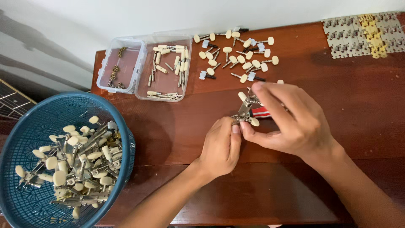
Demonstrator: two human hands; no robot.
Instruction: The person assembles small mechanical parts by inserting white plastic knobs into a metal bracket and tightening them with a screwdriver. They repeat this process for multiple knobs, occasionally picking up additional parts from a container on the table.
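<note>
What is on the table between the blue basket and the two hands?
Nothing: in the head view, only bare brown table lies between the basket and the left hand.

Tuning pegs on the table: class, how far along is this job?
Done: loose pegs lie in a pile on the table, more in the clear tray. In hand: both the left hand and right hand hold one metal peg strip. Left: a blue basket full of strips.
</note>
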